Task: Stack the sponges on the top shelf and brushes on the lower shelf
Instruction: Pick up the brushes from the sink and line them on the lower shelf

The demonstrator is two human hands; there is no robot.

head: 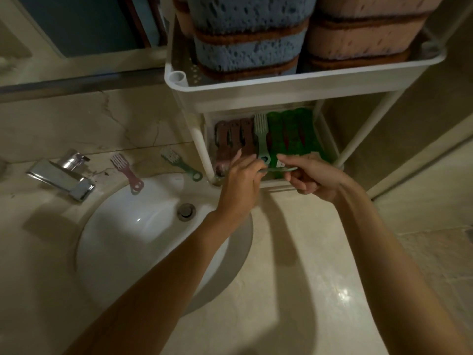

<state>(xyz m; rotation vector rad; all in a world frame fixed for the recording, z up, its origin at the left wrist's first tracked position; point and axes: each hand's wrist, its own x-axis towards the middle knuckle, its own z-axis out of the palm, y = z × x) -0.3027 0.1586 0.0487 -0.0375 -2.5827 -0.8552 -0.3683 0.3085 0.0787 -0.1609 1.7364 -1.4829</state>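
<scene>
Two brushes remain on the counter at centre left: a pink brush (127, 172) and a green brush (181, 167). Sponges, blue stack (245, 39) and pink stack (363, 34), already fill the top shelf (294, 82). I see my left hand (239, 183) and right hand (311, 175) pinching one thin green brush (279, 169) between them at the lower shelf (330, 139), fingers closed on it. Shelved brush counts I can't tell.

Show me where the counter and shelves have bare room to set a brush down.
Bare counter lies right of the sink, in front of the rack. The lower shelf is packed with brushes; both hands block its front. The top shelf is filled by sponges.
</scene>
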